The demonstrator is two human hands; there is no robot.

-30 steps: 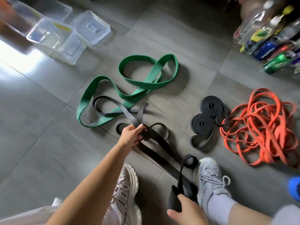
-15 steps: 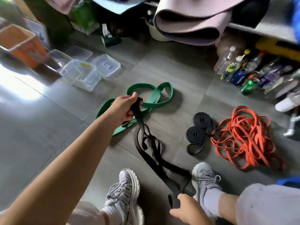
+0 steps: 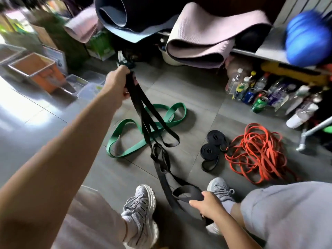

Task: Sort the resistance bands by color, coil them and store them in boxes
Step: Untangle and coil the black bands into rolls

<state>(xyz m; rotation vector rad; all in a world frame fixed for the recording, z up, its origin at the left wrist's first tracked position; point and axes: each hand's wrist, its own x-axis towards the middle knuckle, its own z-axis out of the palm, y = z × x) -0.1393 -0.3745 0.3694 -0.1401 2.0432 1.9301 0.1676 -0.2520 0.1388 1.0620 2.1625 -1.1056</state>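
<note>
The left hand [image 3: 117, 83] is raised and closed around the upper end of a long, flat black rubber resistance band [image 3: 190, 194]. The right hand [image 3: 206, 205] grips the lower end near the shoes. The band hangs between both hands in tangled loops above the grey tiled floor [image 3: 197, 108]. A wide green band [image 3: 161, 105] lies looped on the floor beneath it. Two coiled black bands [image 3: 209, 151] lie just beside a pile of thin orange bands [image 3: 256, 155]. Clear plastic boxes [image 3: 88, 88] stand at the far left.

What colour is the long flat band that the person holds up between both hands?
Black; the head view shows the long flat band best.
</note>
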